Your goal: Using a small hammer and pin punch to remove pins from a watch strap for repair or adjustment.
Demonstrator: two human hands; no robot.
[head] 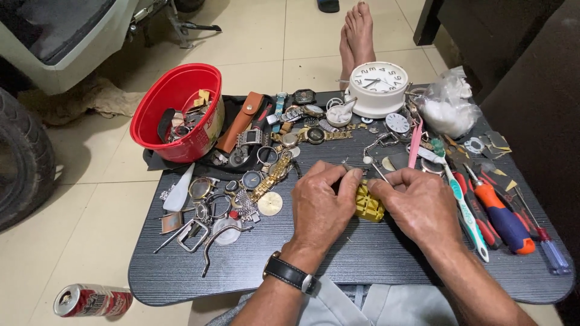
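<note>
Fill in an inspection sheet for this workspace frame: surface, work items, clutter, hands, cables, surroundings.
Surface: dark grey lap tray, crowded along the far half.
Job's things: yellow block tool, pinched between both hands.
Clutter: red bowl of parts; loose watches and cases; white alarm clock; toothbrush; orange-handled screwdriver; plastic bag.
Grippers: left hand, wristwatch on its wrist, and right hand both grip the tool.
Cables: nothing seen.
Surroundings: tiled floor; drink can; tyre; bare feet.

Head view, steeply down, close
</note>
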